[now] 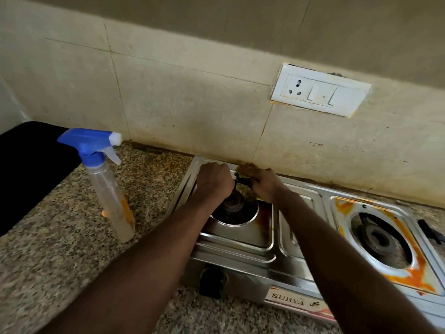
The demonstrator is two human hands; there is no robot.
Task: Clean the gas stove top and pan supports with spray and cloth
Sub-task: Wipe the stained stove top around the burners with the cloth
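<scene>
Gas stove (240, 257) stands on the granite counter (60, 261), against the tiled wall. Over its left burner (232, 209), the left hand (213, 180) is curled round a black pan support (238, 181). The right hand (265, 186) clutches a stained yellow-green cloth (244, 169) pressed against that support. The right burner (378, 237) surround carries orange residue. A spray bottle (108, 186) stands upright on the counter, left of the stove.

At the stove's (240, 259) far left, the left hand (213, 180) grips a pan support (238, 181); the right hand (263, 186) holds a cloth (245, 170) against it.
</scene>
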